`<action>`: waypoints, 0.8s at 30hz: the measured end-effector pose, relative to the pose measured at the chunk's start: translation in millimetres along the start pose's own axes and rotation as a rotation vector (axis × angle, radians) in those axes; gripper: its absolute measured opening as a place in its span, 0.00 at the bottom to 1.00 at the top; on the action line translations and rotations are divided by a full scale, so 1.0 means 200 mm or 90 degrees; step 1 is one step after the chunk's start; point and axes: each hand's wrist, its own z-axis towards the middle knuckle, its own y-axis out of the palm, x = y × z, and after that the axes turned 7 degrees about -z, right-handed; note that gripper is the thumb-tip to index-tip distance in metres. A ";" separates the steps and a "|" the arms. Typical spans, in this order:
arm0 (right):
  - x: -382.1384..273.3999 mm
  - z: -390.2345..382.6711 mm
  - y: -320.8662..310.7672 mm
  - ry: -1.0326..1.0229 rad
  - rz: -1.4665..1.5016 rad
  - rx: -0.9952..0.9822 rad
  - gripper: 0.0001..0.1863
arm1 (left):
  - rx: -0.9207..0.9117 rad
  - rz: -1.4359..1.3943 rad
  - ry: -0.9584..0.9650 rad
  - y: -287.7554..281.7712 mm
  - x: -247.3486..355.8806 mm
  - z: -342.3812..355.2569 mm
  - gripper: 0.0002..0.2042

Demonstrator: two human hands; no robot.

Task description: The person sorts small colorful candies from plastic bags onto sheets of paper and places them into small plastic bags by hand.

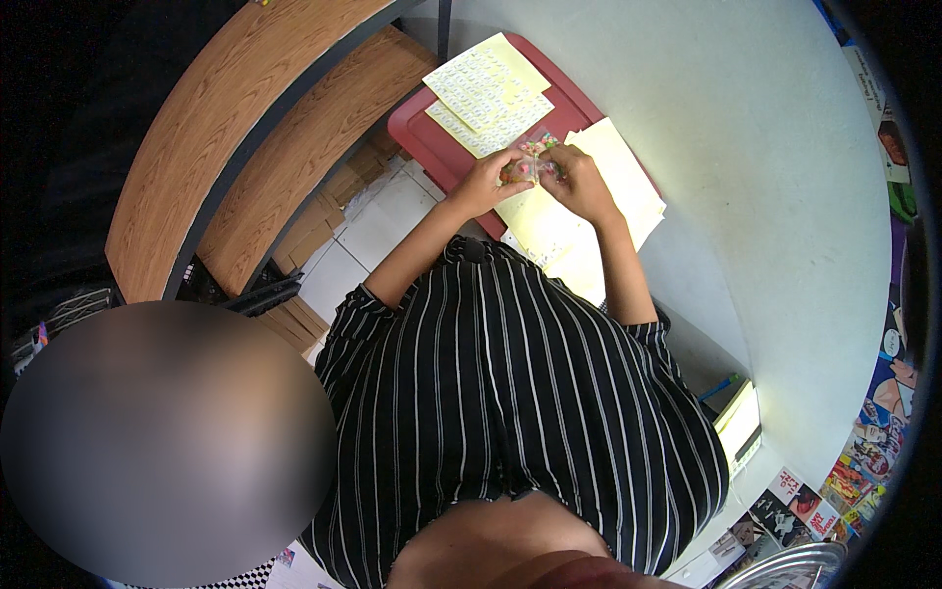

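Over a red tray table (432, 128), my two hands meet at a small clear plastic packet (539, 144) with bright, many-coloured little pieces inside. My left hand (485, 185) grips its left side between thumb and fingers. From the other side, the fingers of my right hand (581, 183) are closed on the packet. What the pieces are is too small to tell. Beneath my hands lie pale yellow sheets (545, 231). Farther back on the tray, more yellow sheets (486, 83) carry rows of small printed marks.
Curved wood-topped shelves (245, 118) rise on the left, with cardboard (339, 191) below them and white floor tiles (378, 231) beside. A pale wall (726, 147) curves along the right. Colourful pictures (873, 442) line the far right edge. A blurred round shape (167, 442) covers the lower left.
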 end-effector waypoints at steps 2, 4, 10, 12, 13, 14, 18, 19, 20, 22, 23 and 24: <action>0.00 -0.02 0.02 0.008 0.000 0.032 0.11 | 0.002 0.004 0.008 0.00 0.00 -0.01 0.21; -0.01 -0.03 0.03 0.012 -0.012 0.050 0.10 | 0.013 0.001 0.022 0.00 0.00 -0.01 0.21; -0.05 -0.01 0.00 -0.067 -0.167 0.050 0.09 | 0.019 0.019 0.059 0.00 0.00 -0.01 0.21; -0.06 0.00 0.00 -0.078 -0.182 0.033 0.10 | 0.006 0.026 0.030 0.00 0.00 -0.02 0.21; -0.05 0.00 -0.01 -0.080 -0.174 0.029 0.11 | -0.001 0.028 0.017 0.00 0.00 -0.02 0.21; -0.04 0.00 -0.02 -0.081 -0.166 0.024 0.11 | 0.002 0.020 0.019 0.00 0.00 -0.01 0.21; -0.01 0.00 0.00 -0.055 -0.094 0.033 0.12 | 0.010 0.018 0.016 0.00 0.01 -0.02 0.21; 0.00 -0.01 0.02 -0.009 -0.022 0.043 0.11 | 0.010 0.025 0.012 -0.01 0.01 -0.02 0.21; 0.00 -0.02 0.04 0.036 0.050 0.053 0.10 | 0.029 -0.005 0.021 -0.01 0.00 -0.02 0.20; 0.03 -0.05 0.10 0.138 0.192 0.069 0.10 | 0.063 -0.068 0.041 0.01 -0.03 -0.03 0.18; 0.08 -0.07 0.16 0.195 0.263 0.076 0.10 | 0.074 -0.272 -0.018 0.01 -0.04 -0.02 0.18; 0.11 -0.08 0.21 0.249 0.334 0.083 0.11 | 0.087 -0.475 -0.077 0.01 -0.05 -0.01 0.19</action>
